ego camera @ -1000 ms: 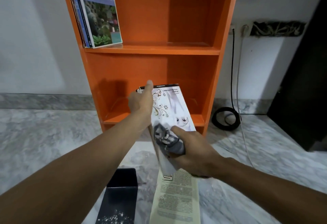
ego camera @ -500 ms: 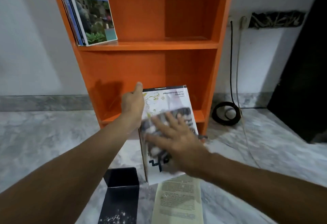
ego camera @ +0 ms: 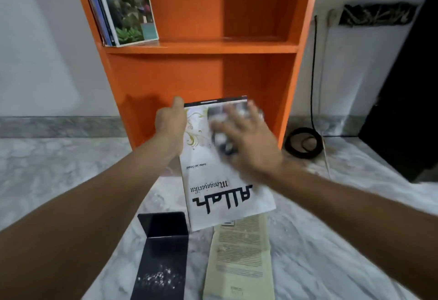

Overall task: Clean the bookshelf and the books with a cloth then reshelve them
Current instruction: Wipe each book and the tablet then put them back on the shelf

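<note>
Before the orange shelf (ego camera: 201, 47): your left hand (ego camera: 171, 122) grips the glossy white book (ego camera: 225, 195) by its top corner.
Right hand (ego camera: 248, 143): fingers spread, pressing the blurred cloth (ego camera: 219, 112) flat on it.

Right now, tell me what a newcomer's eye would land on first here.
The bright orange bookshelf fills the middle, bare but for a few books leaning at the left of its upper shelf. Before it, the left hand grips a white book by its top corner while the right hand presses a grey cloth flat on the cover. On the marble floor below lie a yellowed book and what looks like a black bookend.
</note>
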{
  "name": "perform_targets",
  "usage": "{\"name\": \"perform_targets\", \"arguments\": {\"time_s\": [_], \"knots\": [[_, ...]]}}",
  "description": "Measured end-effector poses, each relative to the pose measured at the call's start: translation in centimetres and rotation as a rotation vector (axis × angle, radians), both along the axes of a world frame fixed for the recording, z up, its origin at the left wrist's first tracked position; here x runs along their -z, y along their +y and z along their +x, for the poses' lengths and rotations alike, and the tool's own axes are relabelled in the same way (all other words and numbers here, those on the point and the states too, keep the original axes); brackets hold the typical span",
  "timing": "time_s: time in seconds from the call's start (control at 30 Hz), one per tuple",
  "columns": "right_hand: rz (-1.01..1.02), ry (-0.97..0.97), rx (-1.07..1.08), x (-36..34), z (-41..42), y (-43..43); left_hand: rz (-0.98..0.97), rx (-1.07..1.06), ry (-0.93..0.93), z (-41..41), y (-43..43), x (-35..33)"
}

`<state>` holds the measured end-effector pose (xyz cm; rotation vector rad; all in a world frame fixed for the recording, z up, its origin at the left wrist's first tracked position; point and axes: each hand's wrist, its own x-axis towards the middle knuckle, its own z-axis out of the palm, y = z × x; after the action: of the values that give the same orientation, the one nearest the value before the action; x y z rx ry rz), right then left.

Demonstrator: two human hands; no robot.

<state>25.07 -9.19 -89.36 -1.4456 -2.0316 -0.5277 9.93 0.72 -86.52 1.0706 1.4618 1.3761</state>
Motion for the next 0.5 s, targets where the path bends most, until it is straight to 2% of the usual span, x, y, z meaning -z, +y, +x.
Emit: {"name": "perform_targets", "arguments": {"time_s": [0.07,0.13,0.17,0.23,0.33,0.37,0.4,0.47,0.5], "knots": [[-0.096,-0.238,-0.066,5.7,0.0,-3.9,-0.018,-0.08,0.004,-1.0,0.1,0.0],[-0.196,-0.399,-0.313,9.2,1.2,-7.6,-0.009,-0.138,0.046,-2.5,0.3,0.3],[-0.237,-0.411,-0.407,9.9,2.2,-8.5,0.012,-0.141,0.057,-3.3,0.2,0.5],[-0.271,-0.204,-0.395,8.1,3.1,-8.5,0.023,-0.128,0.069,-4.5,0.2,1.5],[-0.024,0.351,-0.142,1.6,2.8,-4.5,-0.023,-0.11,0.084,-5.0,0.5,2.5],[0.039,0.476,-0.087,-0.6,3.1,-2.7,-0.013,-0.089,0.09,-4.6,0.5,2.5],[0.033,0.619,-0.07,-2.7,3.1,-0.8,-0.004,-0.07,0.09,-4.0,0.5,2.3],[-0.13,0.836,-0.21,-4.8,2.3,1.6,0.017,-0.045,0.085,-2.7,0.1,1.8],[-0.148,0.853,-0.274,-4.3,1.4,1.7,0.016,-0.046,0.075,-2.1,-0.2,1.5]]}}
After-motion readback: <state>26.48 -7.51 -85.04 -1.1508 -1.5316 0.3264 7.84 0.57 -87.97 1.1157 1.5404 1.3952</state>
